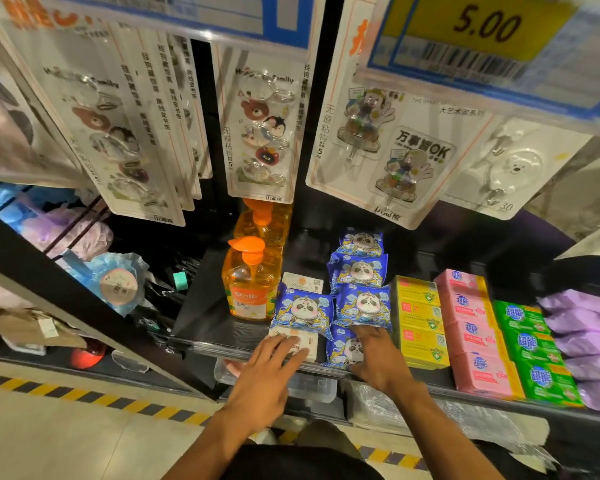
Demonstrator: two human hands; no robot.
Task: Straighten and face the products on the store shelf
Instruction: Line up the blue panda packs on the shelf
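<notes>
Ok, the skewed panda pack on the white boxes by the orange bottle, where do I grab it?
Take the panda pack by its near edge, coming from the aisle side, pinching top and underside. It lies tilted over the white box, so that edge probably stands free, while the orange bottle and the neighbouring pack crowd its sides.

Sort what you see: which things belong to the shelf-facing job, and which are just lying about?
Job: left hand on white pack; right hand on panda packs; orange bottles; yellow boxes; pink soap; green soap.
Lying about: hook cards; price tag; blue bag; floor tape.
</notes>
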